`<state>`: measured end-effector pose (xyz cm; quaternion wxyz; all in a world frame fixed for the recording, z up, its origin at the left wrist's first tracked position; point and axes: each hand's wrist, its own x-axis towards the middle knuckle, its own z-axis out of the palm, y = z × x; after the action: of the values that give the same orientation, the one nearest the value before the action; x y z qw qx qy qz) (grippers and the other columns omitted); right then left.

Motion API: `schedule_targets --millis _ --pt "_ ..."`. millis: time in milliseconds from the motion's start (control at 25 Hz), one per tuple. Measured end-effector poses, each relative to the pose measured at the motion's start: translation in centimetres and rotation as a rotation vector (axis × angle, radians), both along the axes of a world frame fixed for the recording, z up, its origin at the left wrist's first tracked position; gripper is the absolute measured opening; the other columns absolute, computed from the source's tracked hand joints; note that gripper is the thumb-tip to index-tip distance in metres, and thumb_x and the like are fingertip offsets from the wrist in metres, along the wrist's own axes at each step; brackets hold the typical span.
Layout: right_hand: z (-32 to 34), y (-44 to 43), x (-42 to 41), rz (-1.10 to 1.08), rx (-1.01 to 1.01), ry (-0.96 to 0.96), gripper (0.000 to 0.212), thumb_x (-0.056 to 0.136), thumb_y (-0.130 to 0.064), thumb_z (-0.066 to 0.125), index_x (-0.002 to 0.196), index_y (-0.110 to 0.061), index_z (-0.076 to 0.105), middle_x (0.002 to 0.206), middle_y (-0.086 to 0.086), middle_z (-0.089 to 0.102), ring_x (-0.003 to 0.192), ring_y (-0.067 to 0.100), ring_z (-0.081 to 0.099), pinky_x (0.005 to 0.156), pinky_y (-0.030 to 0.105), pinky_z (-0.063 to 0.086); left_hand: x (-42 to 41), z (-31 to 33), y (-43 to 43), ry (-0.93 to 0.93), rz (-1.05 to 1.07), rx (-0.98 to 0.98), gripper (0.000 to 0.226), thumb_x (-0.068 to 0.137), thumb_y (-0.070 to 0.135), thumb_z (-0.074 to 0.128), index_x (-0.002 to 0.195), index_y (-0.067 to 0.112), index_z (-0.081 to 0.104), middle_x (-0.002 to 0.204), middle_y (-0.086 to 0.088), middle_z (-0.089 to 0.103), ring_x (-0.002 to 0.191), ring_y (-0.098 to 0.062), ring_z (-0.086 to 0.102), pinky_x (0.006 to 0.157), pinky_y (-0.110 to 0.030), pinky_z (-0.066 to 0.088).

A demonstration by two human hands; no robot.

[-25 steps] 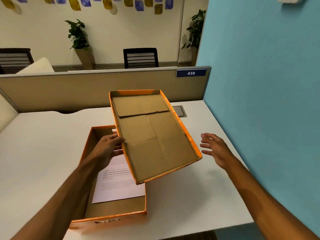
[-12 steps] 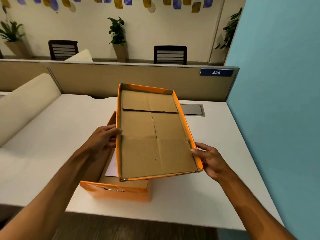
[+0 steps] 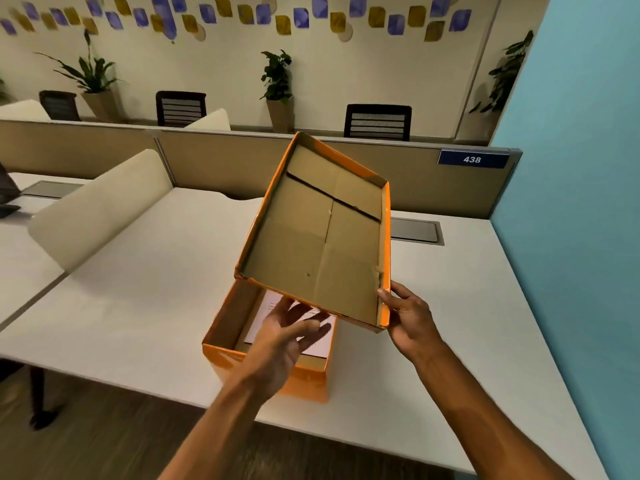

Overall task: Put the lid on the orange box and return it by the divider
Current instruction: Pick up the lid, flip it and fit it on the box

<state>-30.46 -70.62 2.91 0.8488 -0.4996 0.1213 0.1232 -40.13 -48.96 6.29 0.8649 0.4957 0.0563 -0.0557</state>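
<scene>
The shallow orange cardboard lid [image 3: 322, 237] shows a raw, matt brown inside, creased and rough, above the smooth matt white bench [image 3: 138, 289].

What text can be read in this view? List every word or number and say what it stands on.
"438": white digits on the blue plate fixed to the top of the beige divider.
Sheet of paper inside the orange box: printed lines, too small and blurred to read.
Lid, held by the right hand: no print shows on its brown inside.

far end of orange box [image 3: 221, 336] hidden behind lid [image 3: 322, 237], left hand [image 3: 285, 332] blurred, paper's [image 3: 320, 341] print unreadable
</scene>
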Motion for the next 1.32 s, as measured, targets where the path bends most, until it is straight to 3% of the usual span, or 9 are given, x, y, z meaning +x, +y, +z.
schedule_targets --millis 120,280,400,520,640,840,1040,1160,1320 --pt "0.0 2.9 0.0 -0.039 -0.028 -0.013 0.032 0.092 -0.005 0.061 0.124 -0.01 0.065 0.116 0.006 0.07 0.105 0.029 0.065 0.075 0.047 0.061 1.0 0.0 -0.7 0.033 0.159 0.106 0.054 0.075 0.016 0.081 0.123 0.017 0.057 0.108 -0.011 0.073 0.108 -0.033 0.07 0.094 -0.053 0.055" --pt "0.2 6.3 -0.2 -0.06 -0.102 0.007 0.034 0.093 -0.01 0.061 0.127 -0.009 0.063 0.114 0.007 0.07 0.103 0.03 0.065 0.089 0.053 0.056 2.6 0.0 1.2 0.013 0.288 0.199 0.037 0.081 0.016 0.077 0.115 0.018 0.061 0.095 -0.006 0.075 0.099 -0.029 0.073 0.082 -0.047 0.061" --pt "1.4 9.1 0.2 -0.168 -0.463 -0.072 0.032 0.093 -0.017 0.064 0.125 -0.012 0.062 0.12 0.01 0.067 0.105 0.029 0.065 0.083 0.04 0.058 3.1 -0.4 3.9 -0.027 0.307 0.286 0.022 0.082 0.017 0.077 0.099 0.024 0.065 0.093 -0.009 0.074 0.094 -0.025 0.075 0.077 -0.04 0.062" --pt "5.3 12.2 1.4 -0.264 -0.777 -0.295 0.03 0.092 -0.02 0.065 0.121 -0.013 0.063 0.12 0.008 0.066 0.101 0.019 0.064 0.079 0.032 0.058 3.6 -1.0 6.3 -0.019 0.351 0.393 0.028 0.083 0.023 0.076 0.107 0.018 0.062 0.096 -0.008 0.073 0.096 -0.026 0.074 0.085 -0.042 0.06" --pt "11.3 16.7 2.4 0.013 -0.718 -0.533 0.022 0.091 -0.023 0.065 0.11 -0.014 0.069 0.103 0.006 0.071 0.099 0.022 0.069 0.083 0.04 0.061 3.7 -1.1 7.5 -0.065 0.383 0.486 0.037 0.085 0.029 0.073 0.118 0.021 0.06 0.109 -0.002 0.075 0.098 -0.022 0.074 0.089 -0.043 0.059" --pt "17.3 23.4 3.0 0.361 -0.571 -0.488 0.036 0.089 -0.04 0.066 0.104 -0.007 0.071 0.106 0.013 0.071 0.099 0.027 0.07 0.08 0.046 0.061 4.2 -0.8 9.1 -0.114 0.481 0.677 0.031 0.086 0.03 0.071 0.114 0.031 0.058 0.115 0.007 0.072 0.098 -0.021 0.073 0.087 -0.044 0.06" --pt "19.8 24.5 4.4 0.22 -0.558 -0.356 0.053 0.075 -0.043 0.08 0.094 0.006 0.071 0.09 0.017 0.076 0.083 0.029 0.075 0.069 0.048 0.063 5.2 -0.2 11.3 -0.254 0.471 0.785 0.021 0.084 0.04 0.071 0.099 0.048 0.06 0.089 0.034 0.07 0.084 0.005 0.07 0.06 -0.007 0.053" --pt "20.4 24.2 5.3 0.132 -0.613 -0.295 0.041 0.067 -0.032 0.088 0.083 0.001 0.069 0.068 0.008 0.074 0.063 0.023 0.074 0.057 0.042 0.063 6.1 -0.2 11.7 -0.275 0.467 0.881 0.039 0.086 0.038 0.07 0.124 0.034 0.062 0.102 0.013 0.074 0.085 -0.008 0.071 0.077 -0.024 0.061" --pt "20.2 22.4 5.8 -0.007 -0.573 -0.228 0.029 0.066 -0.008 0.087 0.08 -0.01 0.061 0.08 0.007 0.068 0.065 0.021 0.069 0.048 0.032 0.055 6.7 0.5 11.9 -0.366 0.458 1.127 0.064 0.088 0.037 0.068 0.146 0.028 0.044 0.114 -0.006 0.073 0.091 -0.024 0.072 0.085 -0.042 0.059"
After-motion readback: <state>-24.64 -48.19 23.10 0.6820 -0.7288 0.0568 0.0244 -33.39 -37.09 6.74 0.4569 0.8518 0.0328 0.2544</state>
